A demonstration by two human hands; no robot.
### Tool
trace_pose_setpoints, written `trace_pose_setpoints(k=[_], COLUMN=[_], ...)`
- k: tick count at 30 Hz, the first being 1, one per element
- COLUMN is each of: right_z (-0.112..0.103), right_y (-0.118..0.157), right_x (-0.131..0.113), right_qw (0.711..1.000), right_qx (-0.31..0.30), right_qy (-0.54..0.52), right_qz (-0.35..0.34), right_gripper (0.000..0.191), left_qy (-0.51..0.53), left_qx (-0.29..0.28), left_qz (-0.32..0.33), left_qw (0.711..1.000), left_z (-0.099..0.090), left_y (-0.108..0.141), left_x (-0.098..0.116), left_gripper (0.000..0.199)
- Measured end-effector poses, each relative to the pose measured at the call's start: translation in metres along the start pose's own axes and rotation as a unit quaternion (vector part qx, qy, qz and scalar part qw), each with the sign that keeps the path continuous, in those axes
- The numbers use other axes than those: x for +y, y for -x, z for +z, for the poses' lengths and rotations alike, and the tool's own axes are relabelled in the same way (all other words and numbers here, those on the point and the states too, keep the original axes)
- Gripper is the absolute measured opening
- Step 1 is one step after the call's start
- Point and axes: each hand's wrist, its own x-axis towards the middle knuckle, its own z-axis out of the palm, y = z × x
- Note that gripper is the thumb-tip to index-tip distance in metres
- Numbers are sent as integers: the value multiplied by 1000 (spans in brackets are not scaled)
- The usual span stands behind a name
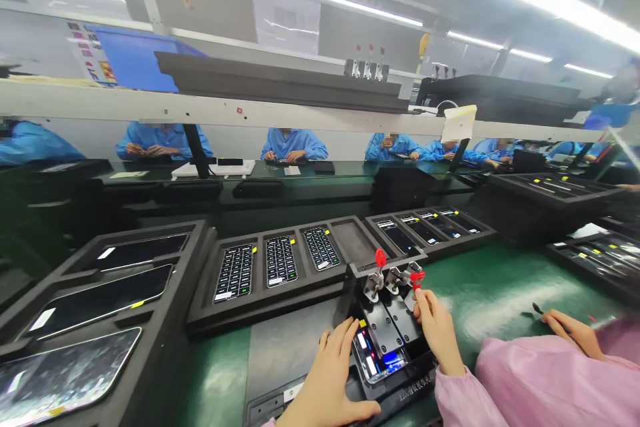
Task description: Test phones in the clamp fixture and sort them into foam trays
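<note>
A black test fixture (420, 373) with metal toggle clamps stands in front of me. A smartphone (369, 361) lies in it, its screen lit, partly covered by black pressing plates (386, 333). My left hand (330, 373) lies along the fixture's left side, fingers stretched and thumb apart, fingertips by the phone's upper left corner. My right hand (437, 327) pinches the red handle (417, 278) of the right clamp, which is tilted low. Another red clamp handle (381, 257) stands upright at the left.
Behind the fixture, a foam tray (260, 243) holds several lit phones; another tray (487, 230) adjoins it. Larger phones fill the left tray (197, 260). On the right, a co-worker's hand (573, 330) holds a thin dark cable or tool. A stack of black trays (525, 213) stands beyond.
</note>
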Motion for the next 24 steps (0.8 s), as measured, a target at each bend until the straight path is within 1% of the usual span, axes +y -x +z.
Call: trace_pose_setpoints(k=[8,24], right_z=[3,4], right_y=[0,2], right_x=[-1,-6], right_qw=[1000,1000], right_qx=[2,2], right_qy=[-3,10], right_qz=[0,-1], right_gripper=[41,40], left_qy=[-10,-7], left_qx=[-1,18], left_qz=[12,18], left_qw=[1000,1000], left_z=[-1,-1], left_y=[-1,-2], left_x=[1,2], left_gripper=[106,104])
